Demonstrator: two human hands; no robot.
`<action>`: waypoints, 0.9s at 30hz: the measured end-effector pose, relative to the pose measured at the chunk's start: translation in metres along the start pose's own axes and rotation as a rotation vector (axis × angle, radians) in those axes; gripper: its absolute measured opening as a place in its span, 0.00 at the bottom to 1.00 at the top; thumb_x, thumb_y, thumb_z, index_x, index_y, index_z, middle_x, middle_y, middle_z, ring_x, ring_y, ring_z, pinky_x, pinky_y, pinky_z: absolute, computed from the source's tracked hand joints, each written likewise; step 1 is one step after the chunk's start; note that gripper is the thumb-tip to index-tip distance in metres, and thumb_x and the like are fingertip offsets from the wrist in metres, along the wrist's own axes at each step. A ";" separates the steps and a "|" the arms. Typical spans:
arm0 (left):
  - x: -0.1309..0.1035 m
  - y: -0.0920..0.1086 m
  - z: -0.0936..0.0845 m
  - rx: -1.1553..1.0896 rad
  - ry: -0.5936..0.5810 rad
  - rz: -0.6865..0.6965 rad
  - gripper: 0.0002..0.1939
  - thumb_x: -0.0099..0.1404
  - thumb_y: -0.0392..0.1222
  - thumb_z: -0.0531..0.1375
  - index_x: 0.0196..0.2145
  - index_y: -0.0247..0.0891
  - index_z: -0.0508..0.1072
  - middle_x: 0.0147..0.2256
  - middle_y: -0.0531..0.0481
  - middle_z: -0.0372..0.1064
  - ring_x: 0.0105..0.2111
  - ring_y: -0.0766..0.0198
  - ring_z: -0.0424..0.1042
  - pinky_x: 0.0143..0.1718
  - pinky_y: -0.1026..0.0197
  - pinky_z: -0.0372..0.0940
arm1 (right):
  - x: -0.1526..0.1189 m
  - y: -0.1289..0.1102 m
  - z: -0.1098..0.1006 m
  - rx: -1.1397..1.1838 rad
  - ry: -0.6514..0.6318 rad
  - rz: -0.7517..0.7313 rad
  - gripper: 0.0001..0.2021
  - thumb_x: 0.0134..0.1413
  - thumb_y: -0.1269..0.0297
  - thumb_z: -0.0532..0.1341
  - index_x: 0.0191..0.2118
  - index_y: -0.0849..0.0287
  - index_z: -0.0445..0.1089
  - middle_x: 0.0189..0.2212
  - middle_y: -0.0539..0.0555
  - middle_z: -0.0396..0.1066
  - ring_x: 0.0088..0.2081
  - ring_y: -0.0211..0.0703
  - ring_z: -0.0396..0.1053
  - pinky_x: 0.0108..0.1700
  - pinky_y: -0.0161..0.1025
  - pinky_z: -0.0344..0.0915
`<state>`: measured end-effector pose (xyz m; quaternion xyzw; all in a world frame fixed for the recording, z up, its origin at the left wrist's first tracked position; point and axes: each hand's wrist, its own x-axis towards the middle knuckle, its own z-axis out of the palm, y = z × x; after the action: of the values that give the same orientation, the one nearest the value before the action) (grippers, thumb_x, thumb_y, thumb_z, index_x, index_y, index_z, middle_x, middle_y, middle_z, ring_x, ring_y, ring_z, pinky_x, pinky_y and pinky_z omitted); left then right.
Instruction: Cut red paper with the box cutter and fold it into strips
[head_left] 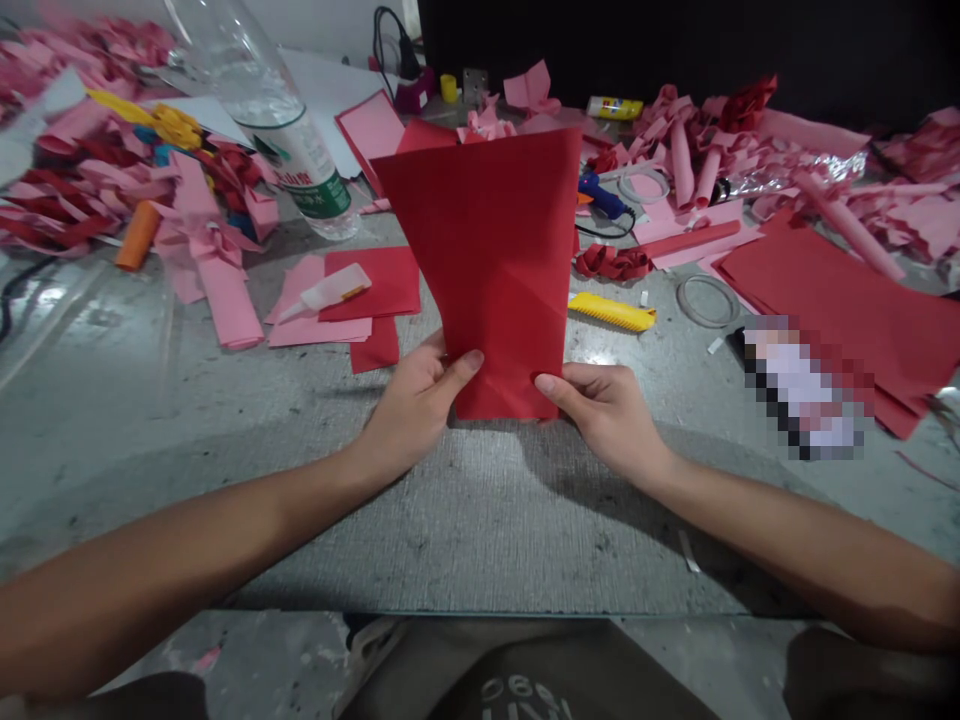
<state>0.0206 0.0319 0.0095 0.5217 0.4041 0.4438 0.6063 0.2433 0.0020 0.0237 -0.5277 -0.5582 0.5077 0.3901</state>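
A red sheet of paper (502, 260) stands upright above the table, held near its lower edge between both hands. My left hand (420, 390) pinches its lower left side, thumb on the near face. On the lower right side, my right hand (607, 405) grips it the same way. The fingers behind the sheet are mostly hidden. Left of it lie small red paper pieces (394, 280), pink paper pieces (307, 332) and a white glue bottle (330, 290) on top. A yellow utility knife (611, 312) lies just right of the sheet.
A clear water bottle (300, 160) stands back left. Pink and red paper scraps (82, 200) crowd the far side. At right are stacked red sheets (847, 300), a blurred-out phone-like object (799, 390) and a tape roll (707, 300). A blue glue gun (604, 198) lies behind.
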 end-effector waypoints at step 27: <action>-0.007 0.001 0.001 0.079 0.142 0.077 0.19 0.77 0.57 0.63 0.57 0.43 0.78 0.55 0.45 0.83 0.60 0.48 0.79 0.57 0.48 0.78 | -0.001 -0.002 -0.001 0.102 -0.217 0.049 0.22 0.65 0.43 0.70 0.31 0.58 0.84 0.29 0.56 0.85 0.24 0.38 0.76 0.29 0.37 0.73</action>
<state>0.0192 0.0250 0.0109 0.5277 0.4430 0.4864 0.5373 0.2438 0.0015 0.0257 -0.4627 -0.5574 0.5990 0.3412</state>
